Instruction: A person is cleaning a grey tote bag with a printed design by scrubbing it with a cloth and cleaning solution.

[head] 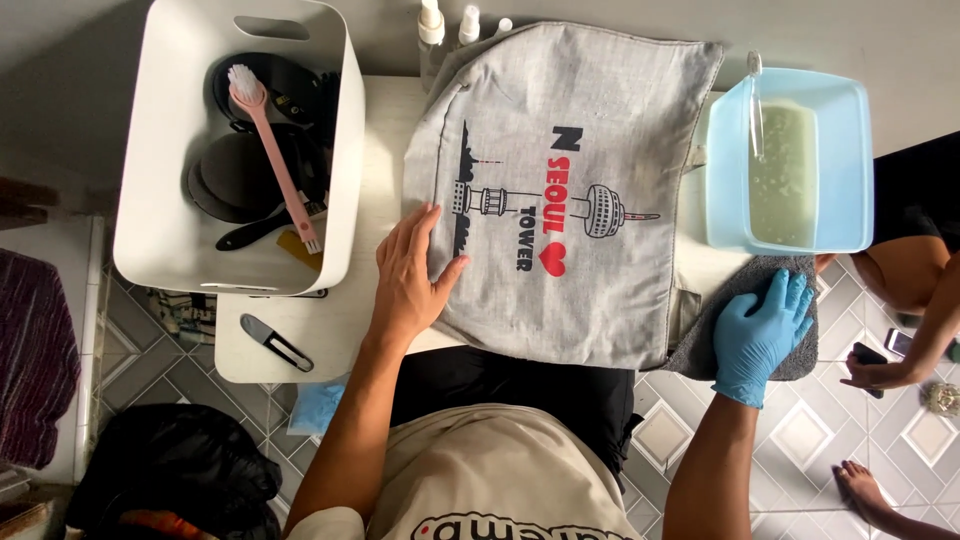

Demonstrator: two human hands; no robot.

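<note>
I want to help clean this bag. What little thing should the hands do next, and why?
Probably lift the grey cloth with the gloved right hand and dip it in the blue tub. That hand already rests on the cloth, the tub of cloudy liquid sits just above it, and the bare left hand lies flat on the bag, holding it on the table.

It looked like a home washing corner: a small white table (300, 355) stood on grey patterned floor tiles (800, 430), a white bin (160, 230) of brushes sat at its left edge and a blue tub (850, 150) of cloudy water at its right edge
</note>
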